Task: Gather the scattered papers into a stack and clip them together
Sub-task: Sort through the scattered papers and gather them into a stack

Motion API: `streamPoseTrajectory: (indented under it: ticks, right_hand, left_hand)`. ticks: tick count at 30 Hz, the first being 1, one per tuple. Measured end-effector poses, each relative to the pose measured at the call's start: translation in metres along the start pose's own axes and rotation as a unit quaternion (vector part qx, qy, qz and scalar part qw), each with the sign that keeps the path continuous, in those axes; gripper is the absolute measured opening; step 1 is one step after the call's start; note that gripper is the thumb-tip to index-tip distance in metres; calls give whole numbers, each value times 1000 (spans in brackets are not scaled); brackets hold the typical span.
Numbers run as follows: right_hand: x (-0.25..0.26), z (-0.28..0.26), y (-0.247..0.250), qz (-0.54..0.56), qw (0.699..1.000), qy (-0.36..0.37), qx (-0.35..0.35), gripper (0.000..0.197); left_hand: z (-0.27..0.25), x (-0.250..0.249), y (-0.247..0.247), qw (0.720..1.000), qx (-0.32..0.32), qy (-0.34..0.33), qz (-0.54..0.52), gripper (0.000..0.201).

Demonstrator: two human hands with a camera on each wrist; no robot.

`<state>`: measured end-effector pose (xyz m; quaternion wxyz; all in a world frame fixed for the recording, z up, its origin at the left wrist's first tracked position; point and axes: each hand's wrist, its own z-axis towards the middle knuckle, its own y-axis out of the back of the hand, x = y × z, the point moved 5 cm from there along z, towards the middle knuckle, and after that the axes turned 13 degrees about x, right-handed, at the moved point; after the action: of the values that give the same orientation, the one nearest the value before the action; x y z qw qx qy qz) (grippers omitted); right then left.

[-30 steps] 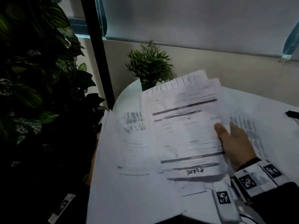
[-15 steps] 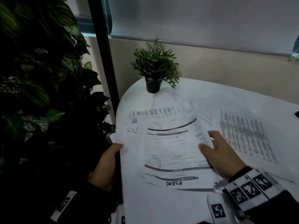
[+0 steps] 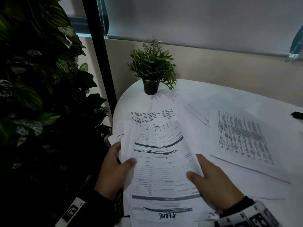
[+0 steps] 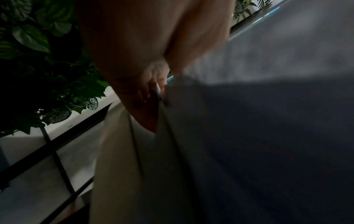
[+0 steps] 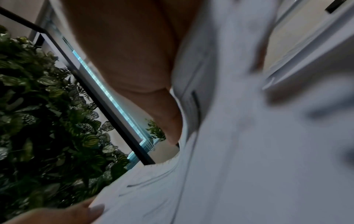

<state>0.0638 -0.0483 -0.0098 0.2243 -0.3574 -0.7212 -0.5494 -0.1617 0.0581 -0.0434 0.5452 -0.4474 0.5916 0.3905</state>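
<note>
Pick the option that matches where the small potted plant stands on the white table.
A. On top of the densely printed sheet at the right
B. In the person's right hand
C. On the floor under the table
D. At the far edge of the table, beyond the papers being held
D: the potted plant stands at the table's far rim, beyond the gathered papers that both hands hold.

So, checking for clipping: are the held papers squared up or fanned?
Fanned. Sheet edges of the held papers stick out unevenly at the top and left.

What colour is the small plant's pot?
Black pot, clearest in the head view.
</note>
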Motion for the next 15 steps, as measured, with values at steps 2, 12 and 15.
streamPoseTrajectory:
  ticks: [2,12,15]
  right_hand:
    - [-2,0,-3,20,1000,-6,-12,58]
    - [59,-29,81,242,890,303,-241,84]
    - [70,-38,100,216,870,334,-291,104]
  left_hand:
    - [-4,-17,0,998,-27,-45,16,60]
    - [-63,-154,-26,942,0,-335,2,42]
    - [-66,-156,-25,931,-23,-363,-12,38]
